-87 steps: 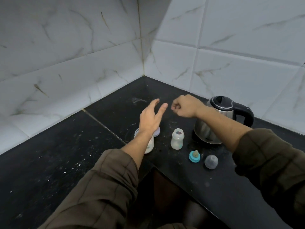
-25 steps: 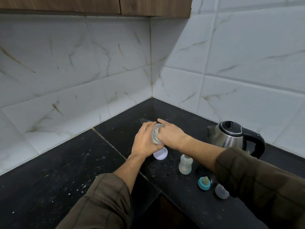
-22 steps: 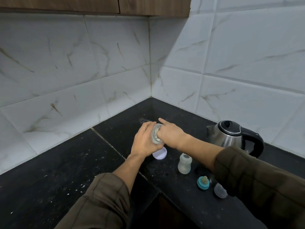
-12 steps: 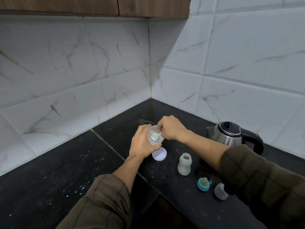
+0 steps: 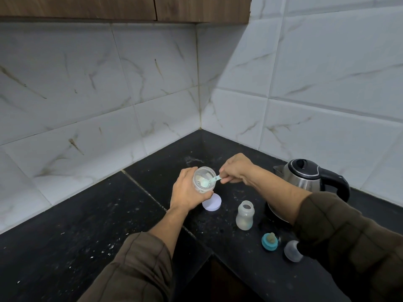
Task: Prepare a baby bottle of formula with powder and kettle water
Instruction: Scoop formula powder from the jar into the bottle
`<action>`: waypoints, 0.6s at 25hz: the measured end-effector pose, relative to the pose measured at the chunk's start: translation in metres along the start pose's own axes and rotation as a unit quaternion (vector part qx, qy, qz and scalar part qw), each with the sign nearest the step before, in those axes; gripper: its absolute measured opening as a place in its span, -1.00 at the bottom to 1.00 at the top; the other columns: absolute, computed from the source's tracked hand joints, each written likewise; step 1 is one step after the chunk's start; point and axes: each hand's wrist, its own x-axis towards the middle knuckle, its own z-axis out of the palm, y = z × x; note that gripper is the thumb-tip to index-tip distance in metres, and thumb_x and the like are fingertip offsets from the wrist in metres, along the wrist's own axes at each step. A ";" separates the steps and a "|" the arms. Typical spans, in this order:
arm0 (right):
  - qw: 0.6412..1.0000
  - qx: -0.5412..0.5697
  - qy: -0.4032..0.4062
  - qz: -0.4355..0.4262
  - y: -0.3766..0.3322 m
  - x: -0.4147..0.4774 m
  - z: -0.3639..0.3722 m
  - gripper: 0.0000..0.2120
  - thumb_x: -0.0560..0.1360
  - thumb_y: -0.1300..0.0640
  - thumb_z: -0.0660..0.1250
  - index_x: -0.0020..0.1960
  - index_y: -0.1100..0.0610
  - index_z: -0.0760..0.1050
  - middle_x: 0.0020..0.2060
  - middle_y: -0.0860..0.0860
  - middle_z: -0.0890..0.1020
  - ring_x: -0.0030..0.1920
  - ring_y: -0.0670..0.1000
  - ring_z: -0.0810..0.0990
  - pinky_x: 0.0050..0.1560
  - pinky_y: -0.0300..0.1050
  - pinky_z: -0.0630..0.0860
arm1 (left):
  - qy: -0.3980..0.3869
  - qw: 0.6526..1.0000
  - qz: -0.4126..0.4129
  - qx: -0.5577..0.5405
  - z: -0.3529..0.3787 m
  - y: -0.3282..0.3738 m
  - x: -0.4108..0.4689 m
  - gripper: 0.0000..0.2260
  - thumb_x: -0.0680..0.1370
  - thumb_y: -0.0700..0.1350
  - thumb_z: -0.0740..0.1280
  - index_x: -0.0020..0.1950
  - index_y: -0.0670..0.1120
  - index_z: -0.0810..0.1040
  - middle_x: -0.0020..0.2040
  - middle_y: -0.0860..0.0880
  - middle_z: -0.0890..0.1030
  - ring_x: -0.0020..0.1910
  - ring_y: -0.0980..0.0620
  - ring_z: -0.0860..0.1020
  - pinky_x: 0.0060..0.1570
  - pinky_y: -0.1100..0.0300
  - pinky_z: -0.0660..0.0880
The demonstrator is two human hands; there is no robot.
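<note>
Head, left hand [image 5: 185, 192] grips jar [image 5: 202, 174], right hand [image 5: 236, 168] scoop [image 5: 209, 181]

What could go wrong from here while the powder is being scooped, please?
1. The left hand holds the jar tilted above the counter, so powder could spill as the right hand lifts the scoop out.
2. The open bottle has a narrow neck and stands apart from the jar; a loaded scoop may shed powder on the way.
3. The right sleeve sits beside the loose cap and could knock it.
</note>
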 end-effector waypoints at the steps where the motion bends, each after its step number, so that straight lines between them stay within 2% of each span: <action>1: 1.000 0.020 -0.007 0.011 0.002 0.000 -0.001 -0.92 0.51 0.35 0.47 -0.03 0.23 0.67 -0.17 0.17 0.77 -0.14 0.07 0.79 -0.02 -0.05 0.72 | 0.001 1.000 0.001 -0.001 -0.001 0.001 -0.001 -0.25 0.25 0.19 0.60 0.40 0.07 0.51 0.33 0.10 0.49 0.25 0.11 0.53 0.22 0.18 0.47; 7: 0.995 0.071 -0.041 0.051 0.013 0.004 -0.003 -0.91 0.55 0.35 0.43 0.04 0.25 0.66 -0.10 0.19 0.76 -0.23 0.02 0.76 -0.09 -0.04 0.72 | 0.001 1.000 -0.008 0.027 -0.001 -0.001 -0.010 -0.35 0.24 0.25 0.58 0.29 0.16 0.54 0.21 0.18 0.55 0.17 0.15 0.54 0.08 0.19 0.49; 10: 0.997 0.071 -0.023 0.025 0.016 0.001 0.002 -0.92 0.52 0.34 0.46 -0.02 0.22 0.68 -0.16 0.15 0.76 -0.20 0.03 0.77 -0.08 -0.06 0.73 | -0.005 0.999 -0.014 0.036 0.002 -0.007 -0.014 -0.36 0.23 0.29 0.57 0.27 0.20 0.54 0.19 0.20 0.57 0.19 0.15 0.53 0.09 0.16 0.51; 11: 0.999 0.043 -0.003 -0.010 0.016 0.000 0.005 -0.92 0.50 0.34 0.46 -0.06 0.20 0.69 -0.21 0.11 0.76 -0.20 0.02 0.77 -0.07 -0.08 0.72 | -0.007 0.999 -0.013 0.042 0.002 -0.007 -0.015 -0.35 0.22 0.30 0.56 0.27 0.20 0.54 0.19 0.20 0.57 0.20 0.15 0.53 0.09 0.16 0.51; 13: 0.987 -0.091 0.035 -0.129 0.014 -0.005 0.015 -0.86 0.47 0.31 0.43 -0.16 0.12 0.71 -0.30 -0.03 0.72 -0.22 -0.02 0.74 -0.10 -0.14 0.68 | -0.007 0.998 -0.001 0.065 0.003 -0.006 -0.014 -0.35 0.22 0.32 0.55 0.27 0.19 0.54 0.19 0.20 0.58 0.21 0.13 0.52 0.07 0.17 0.50; 15: 0.935 -0.262 0.051 -0.235 0.011 -0.011 0.028 -0.79 0.47 0.26 0.38 -0.18 -0.02 0.69 -0.26 -0.10 0.66 -0.18 0.01 0.66 -0.18 -0.13 0.55 | -0.004 0.996 0.019 0.086 0.005 -0.006 -0.014 -0.32 0.24 0.33 0.53 0.31 0.16 0.53 0.23 0.19 0.58 0.23 0.09 0.51 0.09 0.18 0.48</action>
